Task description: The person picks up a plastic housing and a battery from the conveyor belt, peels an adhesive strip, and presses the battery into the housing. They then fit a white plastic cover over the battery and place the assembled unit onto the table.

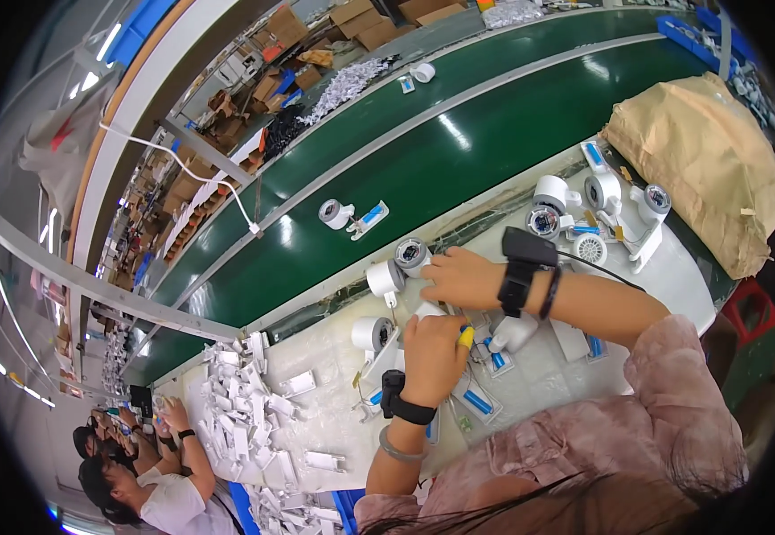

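Note:
My left hand [434,355] is closed over the table, its fingers curled beside a white plastic part [430,310]. Along its thumb side shows a small yellow piece [467,337], whether a handle or a finger cover I cannot tell. Just beyond, my right hand [463,278] reaches in from the right with bent fingers, and what lies under them is hidden. White round lamp-like heads [385,278] with dark lensed faces stand close to its fingertips. Another round head [372,333] lies left of my left hand. Below it is a white bracket with a blue cylinder [478,401].
White plastic parts [245,401] are heaped at the left. More round heads [603,192] stand at the right, by a brown paper-covered bundle [695,160]. A green conveyor belt [459,152] runs behind the table, carrying one assembly [336,214]. Co-workers [169,495] sit at the lower left.

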`<action>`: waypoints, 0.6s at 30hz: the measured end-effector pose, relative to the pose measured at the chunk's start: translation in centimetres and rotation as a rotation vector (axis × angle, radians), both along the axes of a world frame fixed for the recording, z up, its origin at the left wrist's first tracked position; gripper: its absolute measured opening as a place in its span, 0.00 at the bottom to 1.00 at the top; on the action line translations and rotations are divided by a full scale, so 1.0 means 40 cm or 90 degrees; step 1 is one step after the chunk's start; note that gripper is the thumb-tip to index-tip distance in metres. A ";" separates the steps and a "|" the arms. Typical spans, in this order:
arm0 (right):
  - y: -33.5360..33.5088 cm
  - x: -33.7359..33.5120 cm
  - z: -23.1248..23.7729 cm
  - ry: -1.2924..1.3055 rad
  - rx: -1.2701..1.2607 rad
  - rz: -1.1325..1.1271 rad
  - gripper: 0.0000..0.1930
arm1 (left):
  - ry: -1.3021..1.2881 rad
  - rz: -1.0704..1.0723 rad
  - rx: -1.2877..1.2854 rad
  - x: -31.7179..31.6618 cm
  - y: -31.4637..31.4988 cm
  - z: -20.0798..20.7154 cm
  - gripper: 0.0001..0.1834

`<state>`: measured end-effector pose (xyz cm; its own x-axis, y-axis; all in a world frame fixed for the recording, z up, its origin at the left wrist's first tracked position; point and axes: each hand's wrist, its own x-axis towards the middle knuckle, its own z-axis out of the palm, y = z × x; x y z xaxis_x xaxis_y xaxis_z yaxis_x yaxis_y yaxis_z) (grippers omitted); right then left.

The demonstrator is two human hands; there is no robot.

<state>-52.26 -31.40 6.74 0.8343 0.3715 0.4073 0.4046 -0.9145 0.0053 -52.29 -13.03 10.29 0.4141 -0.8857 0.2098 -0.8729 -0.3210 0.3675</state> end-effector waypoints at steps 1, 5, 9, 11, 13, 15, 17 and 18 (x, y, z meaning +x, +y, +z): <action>0.004 0.015 -0.001 -0.064 -0.027 0.045 0.06 | -0.057 -0.017 -0.043 -0.005 0.006 -0.004 0.13; -0.023 0.023 0.023 0.002 -0.186 -0.004 0.06 | -0.058 0.000 -0.061 -0.008 0.026 -0.002 0.12; -0.074 -0.028 0.077 0.062 0.083 0.089 0.03 | 0.064 0.116 -0.104 0.001 0.022 -0.005 0.22; -0.076 -0.059 0.119 0.059 0.174 0.088 0.03 | -0.011 0.147 -0.172 0.008 0.013 -0.005 0.29; -0.075 -0.103 0.172 0.062 0.263 0.069 0.05 | 0.109 0.122 -0.179 0.013 0.000 -0.011 0.38; -0.063 -0.143 0.194 0.104 0.336 0.051 0.05 | 0.238 0.078 -0.223 0.022 -0.018 -0.035 0.37; -0.062 -0.169 0.179 0.126 0.431 0.047 0.08 | 0.367 0.031 -0.262 0.016 -0.038 -0.034 0.36; -0.062 -0.182 0.178 0.123 0.432 0.045 0.08 | 0.452 0.007 -0.275 0.009 -0.043 -0.026 0.33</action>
